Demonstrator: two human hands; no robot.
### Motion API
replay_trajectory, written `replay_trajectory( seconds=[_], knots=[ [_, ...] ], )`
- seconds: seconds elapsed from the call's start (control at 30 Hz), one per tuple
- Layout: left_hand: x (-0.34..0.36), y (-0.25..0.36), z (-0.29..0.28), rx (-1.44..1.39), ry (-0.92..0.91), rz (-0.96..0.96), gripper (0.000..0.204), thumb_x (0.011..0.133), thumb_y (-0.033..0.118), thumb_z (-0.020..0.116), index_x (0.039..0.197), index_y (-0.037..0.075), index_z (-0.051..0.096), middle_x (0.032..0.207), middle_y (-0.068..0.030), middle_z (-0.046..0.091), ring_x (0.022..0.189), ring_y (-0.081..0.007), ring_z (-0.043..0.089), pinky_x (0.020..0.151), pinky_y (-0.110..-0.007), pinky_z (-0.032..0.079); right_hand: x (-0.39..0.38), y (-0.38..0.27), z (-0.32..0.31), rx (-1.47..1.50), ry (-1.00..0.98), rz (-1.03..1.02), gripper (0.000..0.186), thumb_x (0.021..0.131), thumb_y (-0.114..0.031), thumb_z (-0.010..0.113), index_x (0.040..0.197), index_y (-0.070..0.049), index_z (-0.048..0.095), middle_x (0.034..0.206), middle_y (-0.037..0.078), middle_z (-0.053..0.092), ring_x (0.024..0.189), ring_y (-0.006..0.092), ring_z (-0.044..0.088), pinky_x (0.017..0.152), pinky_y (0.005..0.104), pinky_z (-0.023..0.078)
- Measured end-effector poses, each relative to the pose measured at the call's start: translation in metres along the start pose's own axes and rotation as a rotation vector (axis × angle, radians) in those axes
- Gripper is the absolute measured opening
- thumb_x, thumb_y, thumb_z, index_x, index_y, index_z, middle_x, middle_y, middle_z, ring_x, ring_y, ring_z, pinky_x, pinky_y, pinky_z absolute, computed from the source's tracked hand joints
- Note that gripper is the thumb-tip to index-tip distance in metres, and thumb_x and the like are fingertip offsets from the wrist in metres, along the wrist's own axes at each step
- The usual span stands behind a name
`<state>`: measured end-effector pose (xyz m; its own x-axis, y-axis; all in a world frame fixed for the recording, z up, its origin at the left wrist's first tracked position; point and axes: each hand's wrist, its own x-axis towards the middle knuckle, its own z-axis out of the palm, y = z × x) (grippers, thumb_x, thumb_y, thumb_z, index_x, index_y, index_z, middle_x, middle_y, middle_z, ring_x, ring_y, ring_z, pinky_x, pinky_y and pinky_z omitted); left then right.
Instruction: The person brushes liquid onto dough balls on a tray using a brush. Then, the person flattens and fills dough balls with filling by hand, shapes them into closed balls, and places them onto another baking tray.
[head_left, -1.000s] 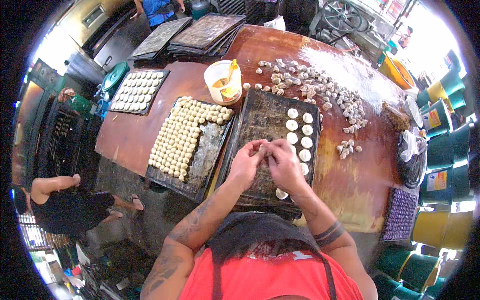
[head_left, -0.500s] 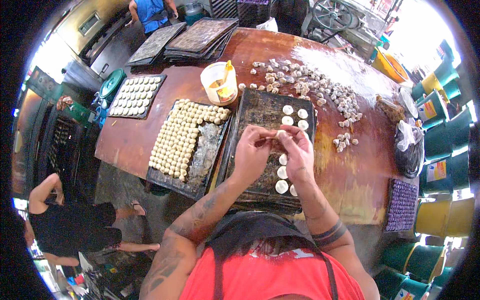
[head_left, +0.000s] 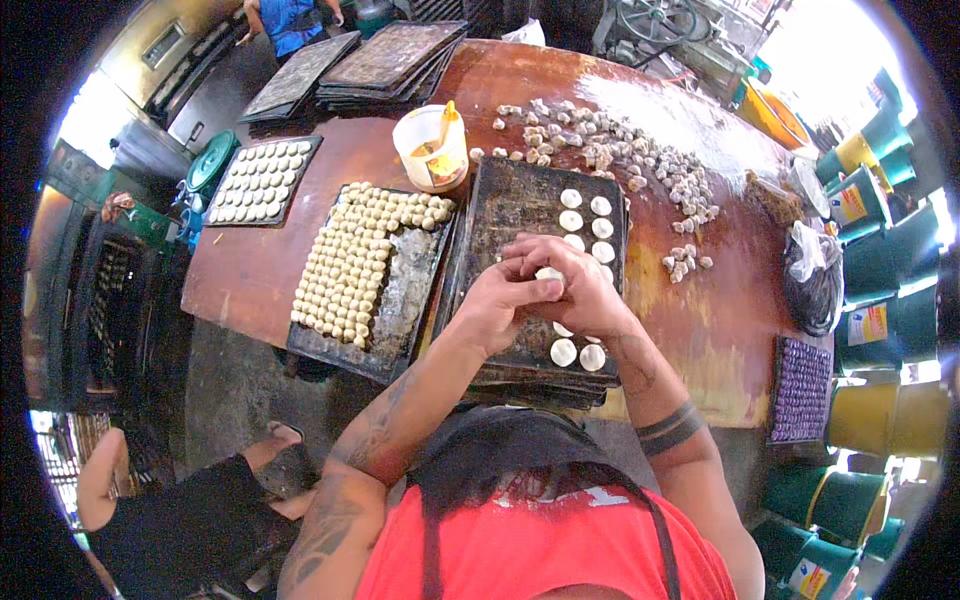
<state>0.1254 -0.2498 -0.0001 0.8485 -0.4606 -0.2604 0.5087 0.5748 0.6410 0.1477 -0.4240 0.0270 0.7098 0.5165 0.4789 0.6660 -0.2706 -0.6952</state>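
A white piece of dough (head_left: 547, 273) is between my two hands, which are closed together over a dark baking tray (head_left: 508, 205). My left hand (head_left: 492, 308) cups it from one side, with the thumb pointing right. The fingers of my right hand (head_left: 592, 298) wrap over it from the other side and hide part of it. White dough rounds (head_left: 570, 221) lie in two columns on the tray's right half, some of them behind my hands. Left of this, a second tray (head_left: 407, 275) carries many small pale balls (head_left: 345, 272) packed in rows.
Floured, lumpy pieces (head_left: 640, 155) are scattered across the wooden table (head_left: 705, 350). A white tub (head_left: 428, 155) with an orange-handled tool stands behind the trays. Farther left lies a tray of pale rounds (head_left: 262, 180). Stacked trays (head_left: 395, 55) sit at the back. A person (head_left: 190, 530) is at lower left.
My fingertips were pinching the dough up; now both hands are folded around it, slightly nearer to me. The person at lower left has shifted right and down in the picture.
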Motion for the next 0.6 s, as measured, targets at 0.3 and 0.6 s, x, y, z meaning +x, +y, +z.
replay_trajectory(
  seconds=[0.3, 0.6],
  knots=[
    [0.008, -0.025, -0.035, -0.119, 0.261, 0.040, 0.032, 0.096, 0.006, 0.074, 0.126, 0.002, 0.064, 0.112, -0.0101, 0.074, 0.094, -0.0190, 0.071, 0.084, -0.031, 0.058, -0.045, 0.012, 0.071, 0.262, 0.287, 0.597, 0.055, 0.084, 0.006, 0.077, 0.133, -0.003, 0.053, 0.117, 0.008, 0.064, 0.106, 0.0147, 0.064, 0.093, 0.0320, 0.055],
    [-0.016, -0.061, -0.090, 1.216, 0.341, 0.413, 0.049, 0.090, 0.016, 0.078, 0.134, 0.000, 0.064, 0.140, -0.0238, 0.059, 0.129, -0.0344, 0.061, 0.109, -0.042, 0.049, -0.120, 0.028, 0.077, -0.108, 0.004, 0.868, 0.023, 0.092, -0.016, 0.074, 0.112, -0.004, 0.076, 0.096, 0.013, 0.074, 0.094, 0.0297, 0.070, 0.083, 0.0432, 0.056]
  ],
)
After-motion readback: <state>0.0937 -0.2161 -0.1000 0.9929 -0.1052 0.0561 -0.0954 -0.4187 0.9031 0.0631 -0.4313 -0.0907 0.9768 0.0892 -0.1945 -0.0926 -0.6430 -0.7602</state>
